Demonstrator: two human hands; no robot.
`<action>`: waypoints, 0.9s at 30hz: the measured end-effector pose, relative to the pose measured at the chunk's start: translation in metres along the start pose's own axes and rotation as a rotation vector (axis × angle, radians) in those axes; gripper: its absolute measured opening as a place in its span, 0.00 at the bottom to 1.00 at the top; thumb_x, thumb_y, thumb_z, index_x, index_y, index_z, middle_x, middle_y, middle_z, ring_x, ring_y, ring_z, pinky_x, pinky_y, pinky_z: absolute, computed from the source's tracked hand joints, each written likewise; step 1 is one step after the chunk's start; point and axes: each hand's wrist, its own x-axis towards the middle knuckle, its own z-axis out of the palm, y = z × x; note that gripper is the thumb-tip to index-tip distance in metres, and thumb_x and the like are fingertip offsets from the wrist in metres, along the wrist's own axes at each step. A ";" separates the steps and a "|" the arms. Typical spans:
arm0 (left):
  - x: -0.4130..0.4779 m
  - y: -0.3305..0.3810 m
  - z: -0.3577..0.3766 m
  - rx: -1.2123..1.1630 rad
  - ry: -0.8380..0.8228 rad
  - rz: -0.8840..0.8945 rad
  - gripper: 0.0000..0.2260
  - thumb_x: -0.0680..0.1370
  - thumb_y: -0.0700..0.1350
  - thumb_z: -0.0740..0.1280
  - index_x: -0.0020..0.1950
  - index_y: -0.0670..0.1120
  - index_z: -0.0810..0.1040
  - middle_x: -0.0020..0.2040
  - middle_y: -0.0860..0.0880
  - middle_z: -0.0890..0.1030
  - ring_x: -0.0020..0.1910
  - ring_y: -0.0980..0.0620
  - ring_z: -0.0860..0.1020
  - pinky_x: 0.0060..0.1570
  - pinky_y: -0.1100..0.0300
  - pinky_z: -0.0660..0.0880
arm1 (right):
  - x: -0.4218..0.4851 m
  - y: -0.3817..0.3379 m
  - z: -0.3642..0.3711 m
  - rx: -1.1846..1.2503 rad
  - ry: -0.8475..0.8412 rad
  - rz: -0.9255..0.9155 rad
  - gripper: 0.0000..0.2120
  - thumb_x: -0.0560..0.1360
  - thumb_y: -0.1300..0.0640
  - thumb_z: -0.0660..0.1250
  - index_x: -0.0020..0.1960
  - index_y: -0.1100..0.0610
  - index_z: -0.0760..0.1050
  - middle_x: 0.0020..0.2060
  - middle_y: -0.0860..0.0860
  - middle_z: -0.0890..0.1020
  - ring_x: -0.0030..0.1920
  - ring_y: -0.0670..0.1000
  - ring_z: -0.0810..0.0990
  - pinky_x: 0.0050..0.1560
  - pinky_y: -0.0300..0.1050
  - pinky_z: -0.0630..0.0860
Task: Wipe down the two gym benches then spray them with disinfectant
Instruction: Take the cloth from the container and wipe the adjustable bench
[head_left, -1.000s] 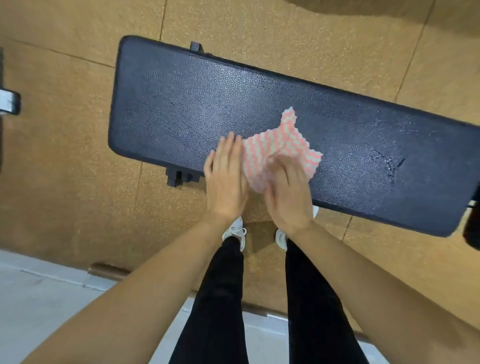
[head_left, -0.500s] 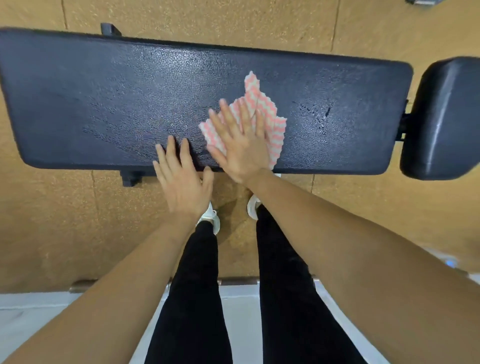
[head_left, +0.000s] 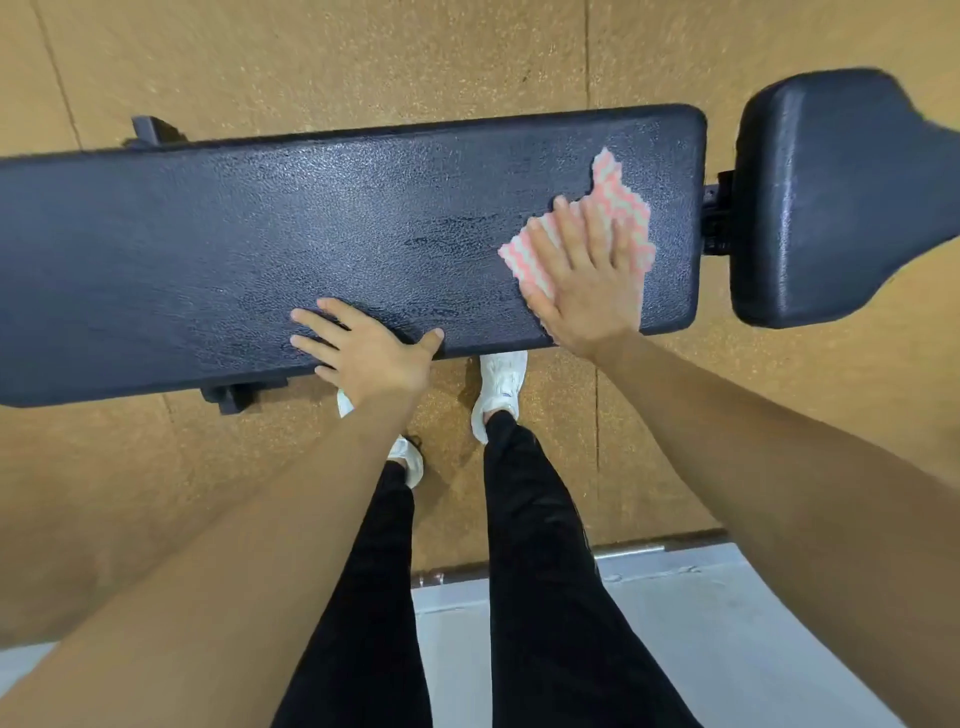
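Right hand (head_left: 584, 275), fingers spread, pressed flat on the pink-and-white checked cloth (head_left: 621, 208) at the 3 o'clock end of the black bench pad (head_left: 260, 244). Left hand (head_left: 366, 353), open and flat, braces the pad's near edge at 6 o'clock. The cloth looks thin, limp and light; best controlled under a flat palm. The textured vinyl likely grips slightly. Beyond, further toward 3 o'clock, a separate seat pad (head_left: 831, 197); the person's white shoes (head_left: 501, 387) stand on cork-coloured floor (head_left: 363, 62).

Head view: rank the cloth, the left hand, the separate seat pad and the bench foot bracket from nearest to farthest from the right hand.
1. cloth: directly under the right hand.
2. seat pad: to its right, across the gap.
3. left hand: to its left, on the bench's near edge.
4. foot bracket: farthest left, below the bench.
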 end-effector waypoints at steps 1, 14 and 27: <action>0.000 -0.003 0.002 0.017 0.018 0.013 0.62 0.68 0.65 0.78 0.82 0.38 0.42 0.82 0.34 0.40 0.81 0.30 0.42 0.76 0.31 0.56 | -0.003 0.011 0.001 0.015 0.000 0.028 0.32 0.82 0.33 0.43 0.83 0.44 0.46 0.83 0.53 0.47 0.82 0.61 0.44 0.79 0.66 0.41; 0.000 -0.004 0.002 0.071 0.055 0.040 0.62 0.67 0.67 0.77 0.82 0.38 0.45 0.82 0.34 0.42 0.81 0.29 0.44 0.75 0.31 0.59 | 0.012 0.064 -0.006 0.097 0.001 0.357 0.35 0.80 0.29 0.41 0.83 0.44 0.41 0.83 0.53 0.45 0.80 0.68 0.43 0.74 0.76 0.48; -0.004 0.003 -0.002 0.078 0.056 0.023 0.61 0.66 0.66 0.78 0.82 0.37 0.45 0.82 0.34 0.43 0.81 0.29 0.44 0.76 0.34 0.55 | 0.023 0.022 -0.023 -0.034 -0.033 -0.241 0.35 0.81 0.30 0.37 0.83 0.45 0.41 0.82 0.52 0.44 0.81 0.63 0.41 0.75 0.72 0.45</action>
